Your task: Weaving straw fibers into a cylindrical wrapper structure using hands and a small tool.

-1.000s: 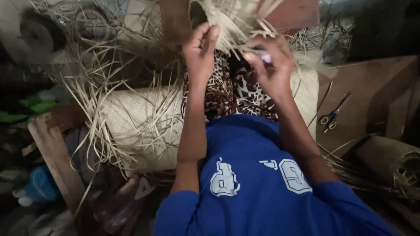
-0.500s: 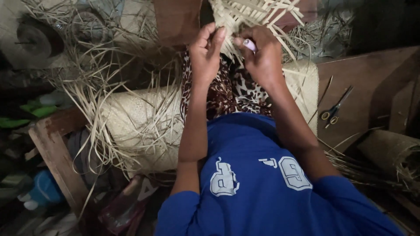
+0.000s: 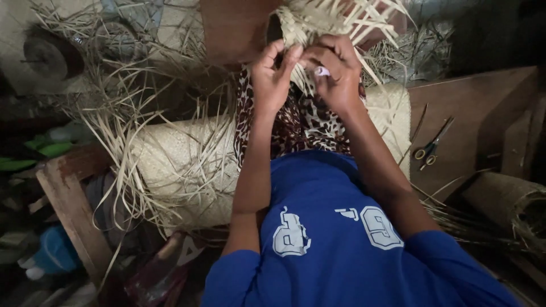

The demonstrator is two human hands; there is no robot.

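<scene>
Up near the top of the view, a half-woven piece of pale straw work (image 3: 318, 25) sits raised in front of the person, its finished part a tight plaited band and its loose strips fanning out to the right and downward. Both hands are at its lower edge. The left hand (image 3: 273, 74) has its fingers (image 3: 291, 57) curled and pinched on a few of the hanging strips, thumb and forefinger nearly together. The right hand (image 3: 338, 71) is just beside it, touching it at the fingertips, with its fingers bent closed around the strips and around a small pale, lilac-tinted object (image 3: 322, 71) that shows between them; what that object is cannot be made out.

Below the hands lies leopard-print cloth (image 3: 301, 122) over the person's lap, and nearer the camera a blue shirt (image 3: 335, 227) with white markings. Across the lap, under the forearms, runs a rolled woven mat (image 3: 182, 165), its left end frayed into many loose straw strands (image 3: 131, 136) that spill toward the floor. To the right, a brown wooden board (image 3: 478, 119) carries a pair of scissors (image 3: 432, 146), well apart from the hands. Farther right lies another roll of woven material (image 3: 506, 199). At the left stands a worn wooden frame (image 3: 71, 204), with green and blue things dimly visible beyond it.
</scene>
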